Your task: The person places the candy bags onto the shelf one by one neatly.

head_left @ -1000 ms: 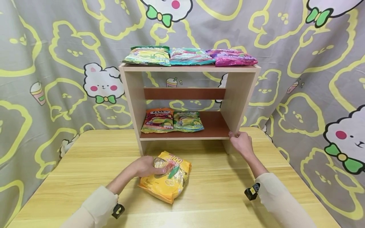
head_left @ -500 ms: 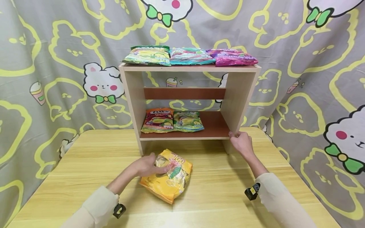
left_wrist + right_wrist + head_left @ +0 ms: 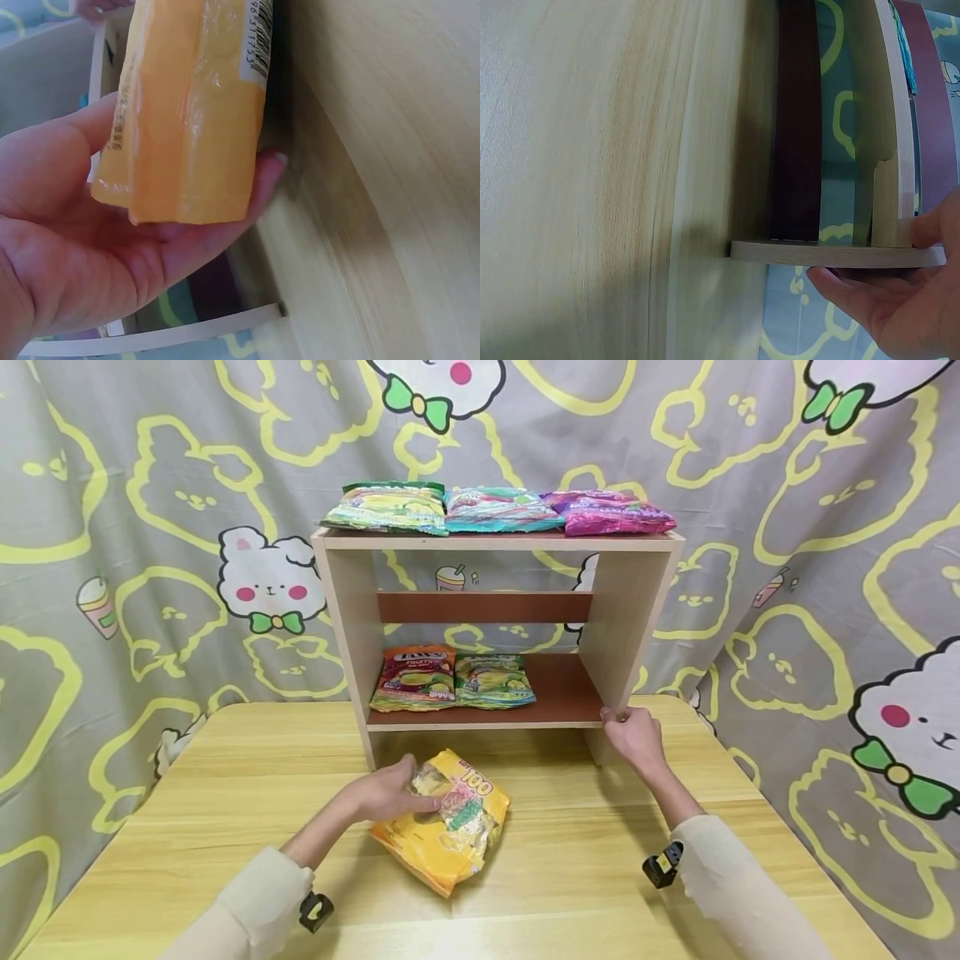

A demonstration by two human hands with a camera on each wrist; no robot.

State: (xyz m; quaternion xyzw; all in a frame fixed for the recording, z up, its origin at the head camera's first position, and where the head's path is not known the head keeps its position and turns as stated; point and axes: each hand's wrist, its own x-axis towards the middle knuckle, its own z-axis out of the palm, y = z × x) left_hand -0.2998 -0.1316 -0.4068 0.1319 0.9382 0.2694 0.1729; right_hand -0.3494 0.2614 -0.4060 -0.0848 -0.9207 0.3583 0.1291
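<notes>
My left hand (image 3: 386, 795) grips the left side of a yellow candy bag (image 3: 442, 852) marked "100", thumb on its printed face. The bag is tilted just in front of the shelf unit, low over the table; whether it touches the wood I cannot tell. In the left wrist view, thumb and fingers lie on both sides of the bag (image 3: 191, 112), whose folded end faces the camera. My right hand (image 3: 636, 739) holds the right side panel of the small wooden shelf (image 3: 495, 725) where the lower board meets it. In the right wrist view, that panel (image 3: 832, 255) lies between thumb and fingers.
On the lower board lie a red-orange candy bag (image 3: 414, 681) and a green one (image 3: 495, 681), side by side at the left. Green-yellow (image 3: 388, 508), teal (image 3: 501, 512) and purple-pink (image 3: 611, 513) bags lie on top. A patterned curtain (image 3: 150, 610) hangs behind the wooden table (image 3: 225, 760).
The left hand and the yellow bag have shifted slightly away and to the right, and the bag's far end has risen a little in view. The right hand stays on the panel.
</notes>
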